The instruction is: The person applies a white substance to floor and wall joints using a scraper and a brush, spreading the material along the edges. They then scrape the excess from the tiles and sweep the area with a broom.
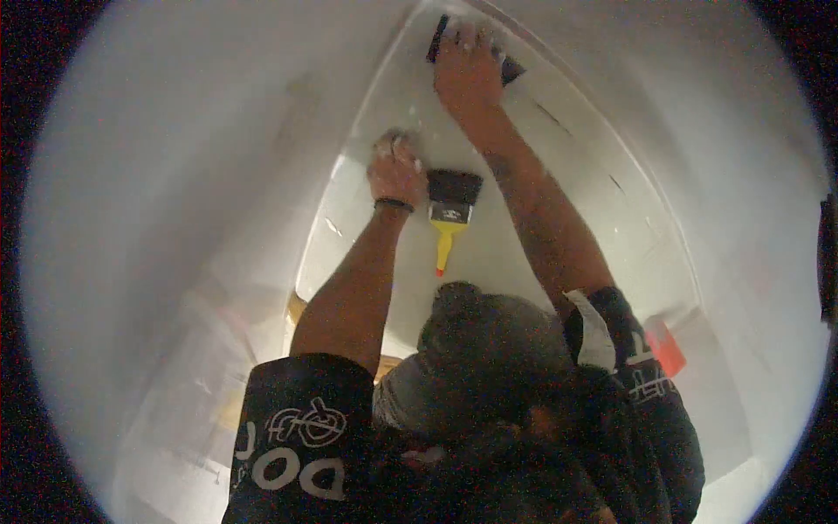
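My right hand (pixel 470 65) is far forward, near the narrow end of the pale surface. Its fingers press over a dark, flat piece like sandpaper (pixel 512 70), whose edges stick out on both sides. My left hand (pixel 397 170) lies lower and to the left, its fingers curled and a dark band round the wrist. White dust marks the fingers of both hands; what the left one holds, if anything, I cannot tell. Just right of my left hand lies a wide paintbrush (pixel 452 196), dark bristles pointing away and yellow handle towards me.
Smooth whitish walls (pixel 201 175) curve up on both sides and meet at a point ahead. Dark scratch-like marks (pixel 552 118) show on the pale floor (pixel 489 253). A red object (pixel 666 349) stands at the right, beside my sleeve. My bent knee fills the lower middle.
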`<action>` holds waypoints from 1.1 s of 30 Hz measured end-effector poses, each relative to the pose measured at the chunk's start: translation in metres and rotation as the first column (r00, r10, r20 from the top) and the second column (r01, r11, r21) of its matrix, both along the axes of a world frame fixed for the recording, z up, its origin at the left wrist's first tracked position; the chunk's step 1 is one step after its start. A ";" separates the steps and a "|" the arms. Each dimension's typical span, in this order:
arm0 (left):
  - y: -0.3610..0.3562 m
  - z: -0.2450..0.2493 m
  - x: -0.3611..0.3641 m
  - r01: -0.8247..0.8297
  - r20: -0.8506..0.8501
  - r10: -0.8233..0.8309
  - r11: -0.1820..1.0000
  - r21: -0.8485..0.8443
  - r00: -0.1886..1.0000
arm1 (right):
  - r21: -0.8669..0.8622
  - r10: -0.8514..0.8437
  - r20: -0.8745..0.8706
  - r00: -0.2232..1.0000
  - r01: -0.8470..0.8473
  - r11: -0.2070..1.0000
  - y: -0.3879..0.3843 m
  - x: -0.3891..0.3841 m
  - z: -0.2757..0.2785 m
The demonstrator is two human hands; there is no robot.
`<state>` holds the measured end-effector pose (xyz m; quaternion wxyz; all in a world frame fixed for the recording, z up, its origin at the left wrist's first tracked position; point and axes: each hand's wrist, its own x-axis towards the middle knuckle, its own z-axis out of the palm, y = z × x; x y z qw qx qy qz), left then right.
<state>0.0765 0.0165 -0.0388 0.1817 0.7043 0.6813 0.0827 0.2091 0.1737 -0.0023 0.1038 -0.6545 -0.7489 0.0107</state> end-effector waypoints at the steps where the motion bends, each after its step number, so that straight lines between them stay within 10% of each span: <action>1: -0.004 -0.008 -0.001 -0.001 -0.088 0.006 0.999 0.053 0.996 | -0.102 -0.001 0.004 1.000 0.002 0.995 -0.024 0.002 0.016; 18: 0.007 0.009 0.001 0.041 -0.132 -0.036 0.999 0.035 0.991 | -0.545 0.234 0.057 0.971 -0.166 0.822 -0.054 0.043 0.000; 24: 0.006 0.013 0.006 0.033 -0.192 -0.015 0.995 0.090 0.981 | -0.384 -0.044 -0.345 0.938 -0.098 0.918 -0.016 0.040 0.027; 31: 0.000 0.019 0.014 -0.062 -0.135 0.064 0.998 0.023 0.989 | -0.130 0.157 -0.437 0.885 -0.235 0.963 -0.115 0.108 0.070; 33: -0.004 -0.005 0.005 0.033 -0.310 0.062 0.956 0.291 0.949 | -0.185 0.068 -0.480 0.875 -0.177 0.967 -0.171 0.135 0.063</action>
